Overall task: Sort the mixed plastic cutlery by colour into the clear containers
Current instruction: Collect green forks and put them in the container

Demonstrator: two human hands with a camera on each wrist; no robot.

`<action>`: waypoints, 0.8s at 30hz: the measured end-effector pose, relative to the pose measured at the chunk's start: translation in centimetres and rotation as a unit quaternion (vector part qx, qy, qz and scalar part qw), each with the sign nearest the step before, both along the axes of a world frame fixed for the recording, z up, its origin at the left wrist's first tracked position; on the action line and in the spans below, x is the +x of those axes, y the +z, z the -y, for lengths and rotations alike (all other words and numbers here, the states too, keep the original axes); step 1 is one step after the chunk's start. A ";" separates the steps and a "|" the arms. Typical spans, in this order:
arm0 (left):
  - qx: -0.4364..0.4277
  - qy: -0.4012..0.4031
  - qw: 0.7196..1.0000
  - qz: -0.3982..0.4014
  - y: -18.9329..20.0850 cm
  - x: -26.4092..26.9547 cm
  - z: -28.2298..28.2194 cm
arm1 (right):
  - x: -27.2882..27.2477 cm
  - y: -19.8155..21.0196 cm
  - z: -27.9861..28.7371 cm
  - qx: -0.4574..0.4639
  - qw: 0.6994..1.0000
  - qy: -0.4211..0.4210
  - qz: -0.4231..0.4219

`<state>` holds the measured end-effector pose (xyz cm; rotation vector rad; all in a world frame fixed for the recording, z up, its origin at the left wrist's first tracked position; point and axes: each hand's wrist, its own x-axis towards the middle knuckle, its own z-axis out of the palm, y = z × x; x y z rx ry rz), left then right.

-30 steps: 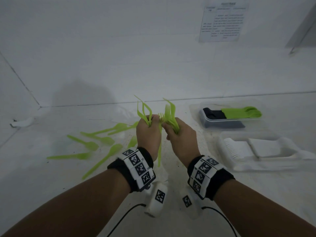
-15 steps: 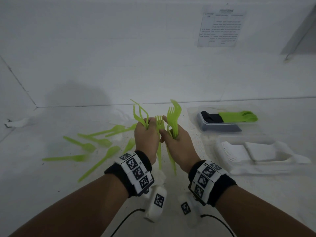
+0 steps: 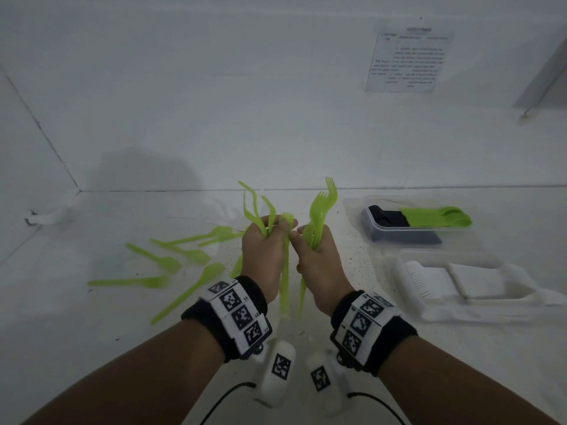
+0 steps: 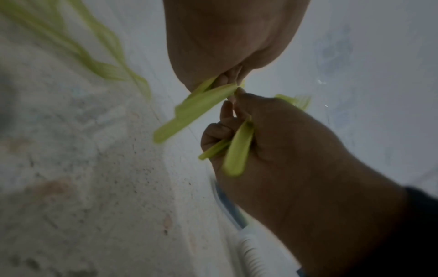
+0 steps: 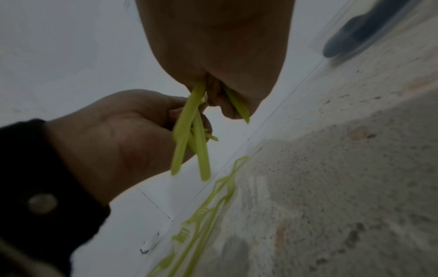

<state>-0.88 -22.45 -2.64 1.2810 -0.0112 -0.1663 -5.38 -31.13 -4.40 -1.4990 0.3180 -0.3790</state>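
Both hands are raised close together over the white bench [image 3: 92, 348], each clamped on its own bunch of green cutlery. The left hand [image 3: 264, 256] grips several green pieces [image 3: 256, 210] whose ends fan up toward eleven o'clock, handles hanging below the fist. The right hand [image 3: 322, 265] grips a bundle of green forks [image 3: 320, 207], tines up at twelve o'clock. Loose green forks and spoons [image 3: 171, 262] lie scattered on the bench at nine o'clock from the hands. At two o'clock sits a clear container [image 3: 402, 237] holding dark and green cutlery; at three o'clock, another container [image 3: 460, 311] holds white cutlery.
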 end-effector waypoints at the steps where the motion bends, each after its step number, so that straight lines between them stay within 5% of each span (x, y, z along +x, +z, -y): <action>1: 0.005 -0.007 1.000 0.009 -0.1 -0.1 -0.1 | 0.1 0.0 -0.1 0.013 1.000 0.011 -0.008; 5: 0.031 -0.019 0.999 0.018 0.0 -0.1 -0.3 | 0.0 0.6 0.0 0.025 0.999 0.044 -0.018; 11: 0.073 -0.072 0.994 -0.028 0.2 -0.5 -1.7 | 0.5 1.1 1.6 0.019 0.998 -0.031 -0.047; 24: 0.175 -0.077 0.974 0.120 -0.7 -1.5 -1.7 | -0.3 1.2 0.5 0.073 0.995 -0.029 -0.054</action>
